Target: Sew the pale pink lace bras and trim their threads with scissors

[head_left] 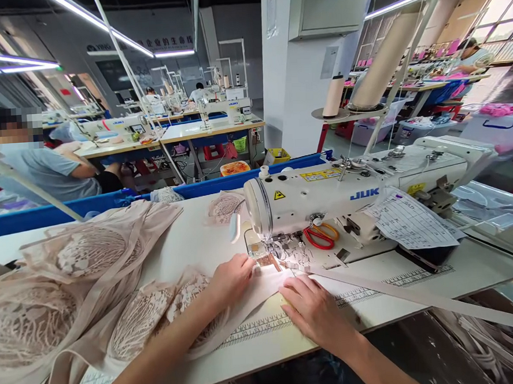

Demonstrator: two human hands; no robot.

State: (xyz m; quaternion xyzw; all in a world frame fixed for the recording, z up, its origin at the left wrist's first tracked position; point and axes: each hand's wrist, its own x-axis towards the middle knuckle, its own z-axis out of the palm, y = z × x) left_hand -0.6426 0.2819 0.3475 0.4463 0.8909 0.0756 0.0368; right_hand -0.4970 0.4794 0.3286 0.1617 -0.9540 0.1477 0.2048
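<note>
A beige lace bra (138, 321) lies across the table, its plain fabric band (266, 287) running to the needle area of a white JUKI sewing machine (309, 194). My left hand (231, 281) has its fingers closed together on the fabric just left of the needle. On the band's near right edge, my right hand (313, 310) grips the fabric with bent fingers. A long beige elastic strip (402, 296) stretches from beside the needle to the right table edge. The fingertips of both hands are partly hidden in the cloth.
More beige lace bras (86, 254) pile up at the left. Red-handled scissors (318, 237) lie under the machine arm. A written paper sheet (410, 220) hangs by the machine. Thread cones (334, 97) stand behind. A person (50, 164) sits at the far left.
</note>
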